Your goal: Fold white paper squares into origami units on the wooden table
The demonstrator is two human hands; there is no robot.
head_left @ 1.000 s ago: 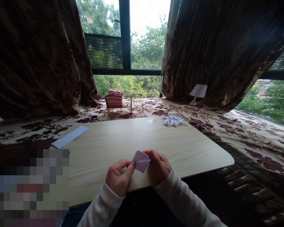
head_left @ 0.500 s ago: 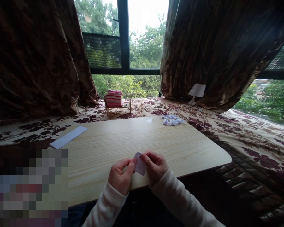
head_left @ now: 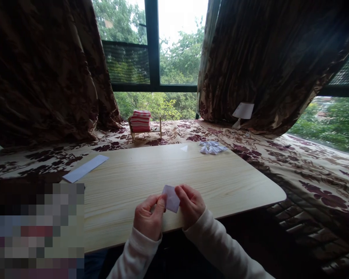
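A small folded piece of white paper (head_left: 171, 199) is held up between my two hands, above the front edge of the table. My left hand (head_left: 150, 215) pinches its left side between thumb and fingers. At its right edge is my right hand (head_left: 191, 204), closed, with the thumb and fingertips against the paper's upper right edge. Several folded white paper pieces (head_left: 211, 147) lie together at the table's far right corner. A small white paper triangle (head_left: 184, 148) lies beside them, to the left. On the table's left lies a strip of white paper (head_left: 86, 168).
The light wooden table (head_left: 128, 170) stands before a window ledge with flowered cloth. On the ledge are a small stand with folded pink-and-white cloths (head_left: 141, 121) and a small white lamp (head_left: 243, 111). Dark curtains (head_left: 258, 58) hang at both sides. The lower left is pixelated.
My right thumb has slid toward the paper's right edge, so more of the paper's face shows. My left hand keeps its pinch.
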